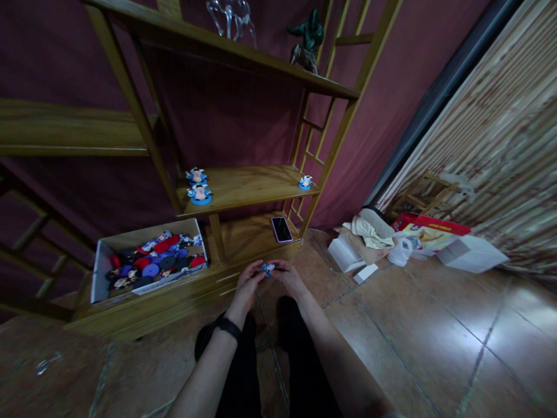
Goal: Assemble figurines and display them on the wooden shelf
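My left hand (249, 283) and my right hand (288, 275) meet in front of me, just above my knees. Both pinch one small blue toy figure (267, 267) between their fingertips. A black band sits on my left wrist. To the left, an open cardboard box (101, 262) holds several red, blue and black toy pieces. On the middle wooden shelf (248, 186) stand two finished figures (198, 186) on blue bases at the left and one more figure (305, 182) at the right end.
A phone (281, 229) lies on the lowest shelf board. A green figurine (308, 39) and a clear glass object (232, 16) sit on the top shelf. White boxes (470, 253), cloth, a plastic bag and a red carton (429, 231) lie on the tiled floor at right.
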Demonstrator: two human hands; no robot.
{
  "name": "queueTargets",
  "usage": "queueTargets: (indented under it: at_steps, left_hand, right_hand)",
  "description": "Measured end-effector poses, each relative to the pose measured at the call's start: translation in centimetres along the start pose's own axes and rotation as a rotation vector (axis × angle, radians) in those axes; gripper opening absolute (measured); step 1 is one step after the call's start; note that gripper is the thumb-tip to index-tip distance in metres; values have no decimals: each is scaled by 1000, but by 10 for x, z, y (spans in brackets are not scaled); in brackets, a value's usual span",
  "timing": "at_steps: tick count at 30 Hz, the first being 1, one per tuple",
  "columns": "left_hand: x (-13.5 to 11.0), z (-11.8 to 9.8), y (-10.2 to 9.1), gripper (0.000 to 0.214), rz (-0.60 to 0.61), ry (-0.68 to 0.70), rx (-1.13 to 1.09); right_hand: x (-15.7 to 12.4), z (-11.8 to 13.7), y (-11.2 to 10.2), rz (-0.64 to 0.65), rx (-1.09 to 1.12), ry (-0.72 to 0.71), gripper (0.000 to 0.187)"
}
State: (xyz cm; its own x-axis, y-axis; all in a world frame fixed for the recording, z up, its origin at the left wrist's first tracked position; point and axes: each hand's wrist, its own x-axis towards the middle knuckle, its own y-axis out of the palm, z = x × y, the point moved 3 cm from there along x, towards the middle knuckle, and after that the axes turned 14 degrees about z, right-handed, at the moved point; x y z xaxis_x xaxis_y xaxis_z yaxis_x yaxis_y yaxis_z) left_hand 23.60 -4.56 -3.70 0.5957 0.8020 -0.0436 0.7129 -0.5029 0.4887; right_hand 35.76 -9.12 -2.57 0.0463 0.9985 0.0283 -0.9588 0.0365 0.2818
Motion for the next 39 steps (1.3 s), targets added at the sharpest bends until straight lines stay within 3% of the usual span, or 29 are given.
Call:
queueTargets:
  at_steps: [11,17,25,39]
  left_hand:
    - [0,-2,-2,43,9,-11,43]
    - [0,-2,1,39,32,-46,-27]
    - [0,-2,2,45,98,-49,-26]
    - [-4,-5,4,44,70,-78,-32]
  right_hand:
    - [1,2,1,7,20,-19,30]
    - [-1,-1,-1,-48,116,114,33]
    - [-1,-1,0,-85,134,150,38]
    - [-4,4,7,-102,73,127,42]
